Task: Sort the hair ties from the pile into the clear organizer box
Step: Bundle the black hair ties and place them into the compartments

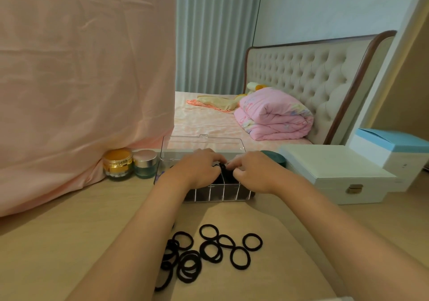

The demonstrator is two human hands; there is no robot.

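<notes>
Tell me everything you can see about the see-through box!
The box is clear plastic, long and low. It sits on the tan table between jars and a white case. Its lid is open and stands upright at the back, with a small tab on top. Thin clear dividers split it into narrow slots with dark ties inside. The left grip and right grip, both bare hands, reach in and seem to pinch one black tie.
</notes>
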